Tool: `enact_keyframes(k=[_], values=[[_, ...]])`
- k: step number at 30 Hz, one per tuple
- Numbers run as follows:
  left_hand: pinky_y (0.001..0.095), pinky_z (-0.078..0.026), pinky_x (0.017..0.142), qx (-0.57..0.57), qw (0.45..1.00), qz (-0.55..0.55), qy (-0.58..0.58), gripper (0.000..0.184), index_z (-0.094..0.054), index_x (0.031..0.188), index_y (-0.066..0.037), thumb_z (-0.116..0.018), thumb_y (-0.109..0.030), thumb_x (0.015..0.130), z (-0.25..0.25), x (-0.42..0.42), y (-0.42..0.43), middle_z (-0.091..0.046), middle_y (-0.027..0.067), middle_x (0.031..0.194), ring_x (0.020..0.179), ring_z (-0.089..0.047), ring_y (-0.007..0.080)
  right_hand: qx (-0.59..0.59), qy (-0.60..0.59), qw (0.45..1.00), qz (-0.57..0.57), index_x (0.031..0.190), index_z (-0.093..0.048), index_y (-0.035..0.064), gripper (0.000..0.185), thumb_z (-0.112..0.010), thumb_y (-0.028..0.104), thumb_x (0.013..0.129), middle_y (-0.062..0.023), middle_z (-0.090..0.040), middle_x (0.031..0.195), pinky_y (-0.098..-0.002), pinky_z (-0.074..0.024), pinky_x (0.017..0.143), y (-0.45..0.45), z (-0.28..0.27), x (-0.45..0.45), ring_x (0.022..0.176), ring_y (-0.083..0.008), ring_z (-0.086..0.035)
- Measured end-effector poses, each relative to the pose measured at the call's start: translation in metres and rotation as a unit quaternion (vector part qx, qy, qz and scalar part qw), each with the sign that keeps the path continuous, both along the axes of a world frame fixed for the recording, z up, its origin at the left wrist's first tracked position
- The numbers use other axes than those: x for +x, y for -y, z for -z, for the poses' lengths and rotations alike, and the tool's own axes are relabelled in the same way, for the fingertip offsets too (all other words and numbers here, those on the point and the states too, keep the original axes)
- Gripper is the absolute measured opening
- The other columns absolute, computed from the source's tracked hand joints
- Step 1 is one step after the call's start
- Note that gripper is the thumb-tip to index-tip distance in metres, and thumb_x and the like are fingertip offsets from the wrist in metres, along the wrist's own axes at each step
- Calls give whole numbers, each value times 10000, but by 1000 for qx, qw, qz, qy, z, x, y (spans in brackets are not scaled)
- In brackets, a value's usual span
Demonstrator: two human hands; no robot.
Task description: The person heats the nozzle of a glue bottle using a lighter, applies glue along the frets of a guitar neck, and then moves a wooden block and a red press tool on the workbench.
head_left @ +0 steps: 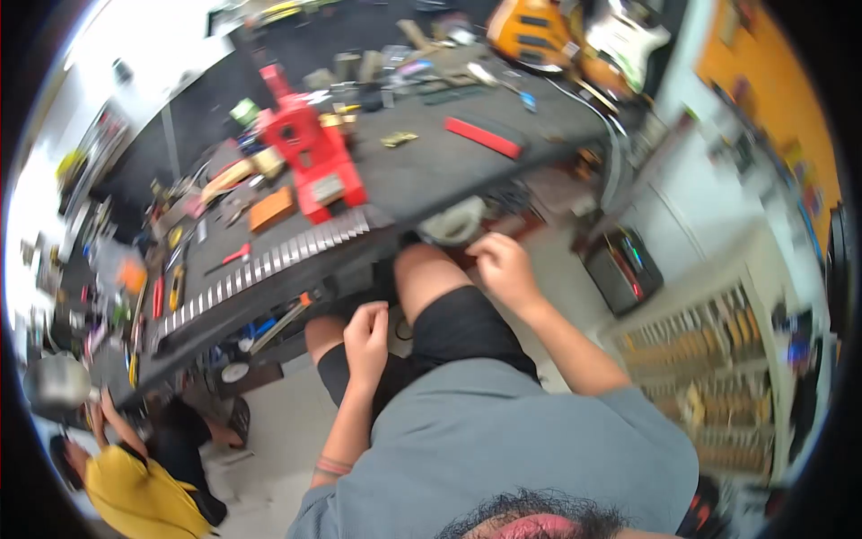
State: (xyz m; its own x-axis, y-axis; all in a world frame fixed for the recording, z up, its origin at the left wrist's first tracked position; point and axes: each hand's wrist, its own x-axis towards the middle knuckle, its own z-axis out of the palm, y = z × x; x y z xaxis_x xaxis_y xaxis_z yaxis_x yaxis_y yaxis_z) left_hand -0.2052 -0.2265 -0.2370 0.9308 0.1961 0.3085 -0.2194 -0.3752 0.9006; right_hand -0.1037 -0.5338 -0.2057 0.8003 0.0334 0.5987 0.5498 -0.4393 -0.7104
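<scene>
My left hand (366, 345) is loosely closed above my left thigh, with nothing showing in its fingers. Beyond my right knee, my right hand (505, 271) is raised with curled fingers, and no object shows in it. Both hands are apart from the workbench (404, 175) in front of me. Nearest its front edge lies a long dark bar with a row of light metal strips (287, 256). A red bench tool (323, 166) stands behind the bar.
A red-edged block (485, 136) and an orange block (271, 209) lie on the bench. Guitars (532, 36) stand at the back right. A black box (623, 269) and a shelf rack (705, 359) are at right. A person in yellow (135, 490) works at lower left.
</scene>
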Motion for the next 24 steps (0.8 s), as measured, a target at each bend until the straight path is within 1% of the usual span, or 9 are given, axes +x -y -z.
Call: enact_keyframes(k=[2, 4, 7, 10, 12, 14, 17, 20, 24], values=[[274, -573, 829, 2, 998, -41, -40, 152, -800, 1163, 40, -736, -86, 1106, -7, -22, -49, -817, 50, 1073, 938, -714, 90, -76, 25, 996, 42, 955, -783, 0, 172, -629, -52, 898, -166, -781, 996, -489, -586, 852, 14, -16, 34, 904, -388, -744], [277, -575, 858, 92, 987, -107, 79, 139, -803, 1188, 31, -717, -45, 1109, -55, -13, -95, -817, 52, 1104, 955, -720, 109, -89, 65, 992, 56, 1011, -762, 1, 148, -628, -35, 960, -165, -766, 1008, -470, -574, 798, 5, -48, 78, 865, -376, -726], [274, -559, 839, -48, 954, -243, 166, 174, -805, 1244, 7, -676, -4, 1127, -105, 14, -148, -780, 40, 1075, 935, -687, 103, -60, 29, 995, 69, 1104, -753, 20, 145, -618, 26, 1050, -164, -760, 1010, -421, -554, 772, -35, -72, 151, 858, -360, -724], [303, -557, 830, 83, 934, -267, 224, 171, -788, 1254, 14, -682, 5, 1121, -153, 56, -182, -763, 48, 1054, 899, -667, 120, -218, 22, 965, 145, 1091, -740, 30, 119, -657, 109, 1059, -149, -745, 972, -413, -549, 759, -77, -49, 198, 805, -316, -700], [327, -561, 832, 217, 941, -191, 177, 215, -765, 1280, 23, -722, 23, 1069, -186, 88, -215, -717, 67, 955, 872, -671, 170, -239, 13, 962, 132, 1057, -735, 41, 92, -680, 112, 1038, -142, -746, 963, -438, -563, 772, -79, -49, 197, 825, -316, -715], [380, -596, 936, 329, 939, -98, 16, 380, -724, 1368, 16, -775, 16, 992, -216, 126, -250, -743, 132, 1024, 1013, -741, 286, -122, -61, 981, 141, 1036, -738, 56, 63, -689, 77, 1004, -133, -760, 978, -466, -575, 799, -68, -40, 200, 897, -345, -740], [484, -545, 1094, 480, 877, 21, -22, 629, -643, 1515, -61, -860, -119, 928, -216, 196, -277, -718, 177, 1357, 1305, -662, 391, -182, -104, 966, 151, 1025, -745, 69, 70, -691, 51, 985, -127, -766, 991, -473, -581, 823, -77, -55, 202, 938, -358, -745], [529, -510, 1127, 539, 829, 118, -92, 853, -571, 1610, -118, -941, -288, 860, -193, 243, -283, -658, 131, 1469, 1420, -596, 361, -201, -31, 970, 132, 1024, -740, 71, 67, -690, 52, 984, -121, -762, 986, -459, -582, 834, -77, -59, 203, 947, -353, -742], [581, -511, 1108, 551, 805, 161, -153, 906, -560, 1612, -138, -961, -279, 812, -177, 274, -280, -673, 137, 1395, 1395, -616, 367, -208, -78, 965, 139, 1052, -726, 83, 80, -687, 74, 982, -120, -768, 1010, -487, -586, 864, -75, -63, 206, 1002, -371, -744]])
